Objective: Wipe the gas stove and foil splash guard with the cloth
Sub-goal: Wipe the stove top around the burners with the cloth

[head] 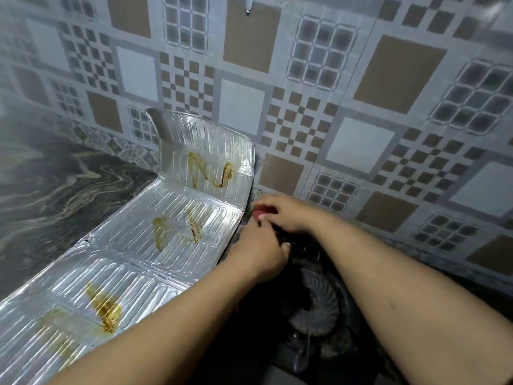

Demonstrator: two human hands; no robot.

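A patterned tile wall [333,79] is seen behind the work area, covered in grey, brown and white squares. Below it, a dark marbled counter [50,184] is seen, running from the left edge toward the back corner. A ribbed foil splash guard [133,262] is set along the left side of the gas stove [313,307]; its far panel is folded upright against the wall, and brown greasy streaks are visible on several panels. The stove is dark, and a round finned burner is visible between the two forearms, at the right edge of the guard.

Both hands are brought together at the back of the stove, close to the wall and just beside the far right corner of the guard. The right hand [286,215] is shown palm down with fingers curled over a small red object [263,212], which cannot be identified. The left hand [261,251] is curled, fingers toward the same spot; what its grip holds cannot be told. A cloth cannot be clearly made out.
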